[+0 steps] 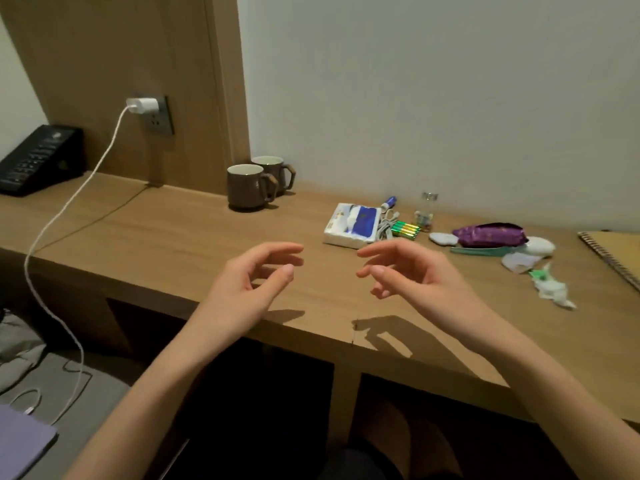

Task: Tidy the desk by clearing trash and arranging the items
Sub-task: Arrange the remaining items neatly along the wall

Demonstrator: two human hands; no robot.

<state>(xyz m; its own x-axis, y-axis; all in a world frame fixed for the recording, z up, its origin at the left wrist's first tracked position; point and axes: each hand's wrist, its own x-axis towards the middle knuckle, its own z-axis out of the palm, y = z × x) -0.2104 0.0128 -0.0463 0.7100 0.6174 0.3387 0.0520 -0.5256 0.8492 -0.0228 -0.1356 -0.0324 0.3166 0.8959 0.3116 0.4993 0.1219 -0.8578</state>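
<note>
Nothing looks tidied yet: left hand (249,278) and right hand (412,271) hover empty, fingers loosely spread, while crumpled white paper scraps (554,293) and a purple foil packet (490,234) litter the wooden desk (173,237).

We see two brown mugs (246,186) on the tan wood-grain surface (180,237), a white-and-blue tissue pack (353,224), green batteries (406,230), and a purple wrapper (490,234).

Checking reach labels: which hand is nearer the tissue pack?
Right. The right hand hovers just in front of the tissue pack, fingertips near its front edge; the left hand is farther off to its left.
</note>
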